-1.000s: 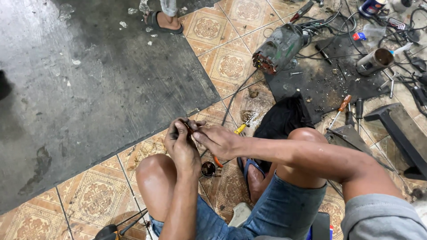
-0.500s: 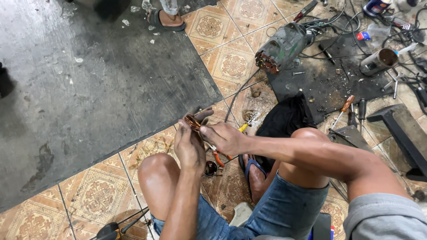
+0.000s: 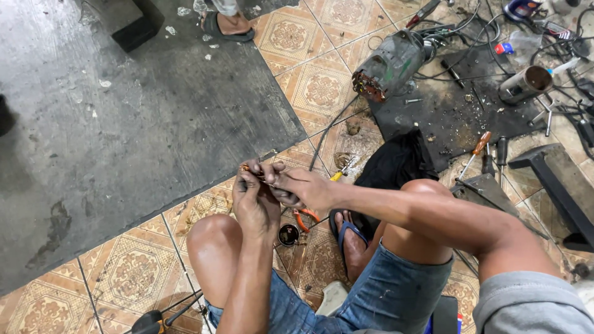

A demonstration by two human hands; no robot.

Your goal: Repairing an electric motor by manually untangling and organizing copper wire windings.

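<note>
I sit on a patterned tile floor with both knees up. My left hand (image 3: 254, 203) and my right hand (image 3: 303, 187) meet between the knees, fingers pinched on a thin bundle of copper-coloured wire (image 3: 252, 172). The wire's ends stick out to the left above the left fingers. Under the hands lie orange-handled pliers (image 3: 306, 217) and a small dark round tin (image 3: 288, 234) on the tiles.
A grey-green motor housing (image 3: 390, 64) with cables lies ahead on the right beside a dark mat (image 3: 451, 111) with screwdrivers (image 3: 475, 152), a metal cylinder (image 3: 526, 83) and small parts. Another person's sandalled foot (image 3: 228, 25) stands at the top. Bare concrete (image 3: 124, 136) fills the left.
Both hands stayed together on the wire and shifted slightly in the view; the fingers have worked along the wire.
</note>
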